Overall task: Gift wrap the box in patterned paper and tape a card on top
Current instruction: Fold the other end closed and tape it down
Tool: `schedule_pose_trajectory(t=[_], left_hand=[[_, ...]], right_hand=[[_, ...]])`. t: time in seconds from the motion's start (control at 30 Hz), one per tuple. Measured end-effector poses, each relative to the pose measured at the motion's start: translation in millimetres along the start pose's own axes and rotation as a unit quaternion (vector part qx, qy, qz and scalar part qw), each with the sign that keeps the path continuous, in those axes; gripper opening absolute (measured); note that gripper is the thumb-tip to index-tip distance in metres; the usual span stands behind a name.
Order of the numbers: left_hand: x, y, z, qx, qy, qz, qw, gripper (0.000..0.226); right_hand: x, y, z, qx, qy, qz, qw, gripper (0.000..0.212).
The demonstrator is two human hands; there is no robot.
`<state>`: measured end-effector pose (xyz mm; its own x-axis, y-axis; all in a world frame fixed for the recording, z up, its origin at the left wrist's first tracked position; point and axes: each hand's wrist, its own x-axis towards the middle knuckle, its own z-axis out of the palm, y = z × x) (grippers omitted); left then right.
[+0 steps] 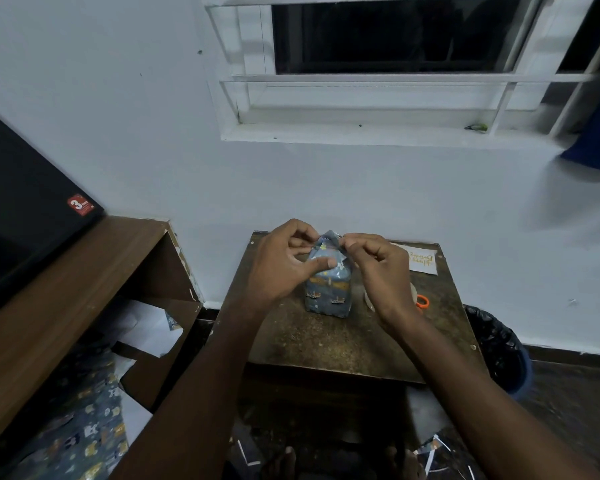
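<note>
In the head view, a small box wrapped in blue patterned paper is seen standing upright near the centre of the frame, on a worn brown table set against a white wall. The paper at the top of the box is gathered into a peak, and this peak is held from both sides. The left hand is placed against the upper left of the box, its thumb laid across the front face and its fingers curled onto the paper's left edge, so the paper is pinched. The right hand is brought in from the right, its thumb and forefinger pressed together on the right edge of the peak. The lower half of the box is left uncovered below and between the two hands.

A white card with gold lettering is seen lying flat at the table's far right corner, apart from the box. An orange scissor handle is partly hidden behind the right wrist. Loose patterned paper is seen at the lower left of the frame, and a bin lined in black stands right of the table.
</note>
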<state>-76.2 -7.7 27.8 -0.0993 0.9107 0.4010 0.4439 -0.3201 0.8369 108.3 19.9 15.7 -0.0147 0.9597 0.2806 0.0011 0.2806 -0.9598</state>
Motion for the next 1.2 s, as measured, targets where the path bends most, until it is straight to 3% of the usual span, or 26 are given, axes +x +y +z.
schedule_pose_trajectory(t=[0.13, 0.3, 0.57, 0.8, 0.9, 1.07, 1.2], left_hand=[[0, -5, -4, 0.003, -0.036, -0.012, 0.999, 0.055], [3, -8, -9, -0.067, -0.078, -0.013, 0.995, 0.039], [5, -11, -7, -0.066, -0.092, 0.014, 0.993, 0.034], [6, -12, -5, -0.028, -0.097, 0.032, 0.994, 0.026], [7, -11, -5, -0.020, -0.092, 0.036, 0.995, 0.025], [6, -6, -8, -0.012, -0.113, 0.010, 0.994, 0.034], [6, 0, -10, 0.004, -0.128, -0.001, 0.992, 0.039]], right_hand=[[-2, -1, 0, -0.044, -0.010, -0.026, 0.999, 0.023], [-6, -3, 0, -0.108, -0.086, -0.072, 0.988, 0.038], [-16, -6, 1, -0.314, -0.166, -0.164, 0.920, 0.064], [-20, -20, 8, -0.426, -0.105, -0.250, 0.863, 0.054], [-23, -20, 10, -0.431, -0.091, -0.261, 0.859, 0.050], [-7, -24, -1, -0.422, -0.113, -0.270, 0.858, 0.041], [13, -31, -16, -0.482, -0.167, -0.312, 0.801, 0.042]])
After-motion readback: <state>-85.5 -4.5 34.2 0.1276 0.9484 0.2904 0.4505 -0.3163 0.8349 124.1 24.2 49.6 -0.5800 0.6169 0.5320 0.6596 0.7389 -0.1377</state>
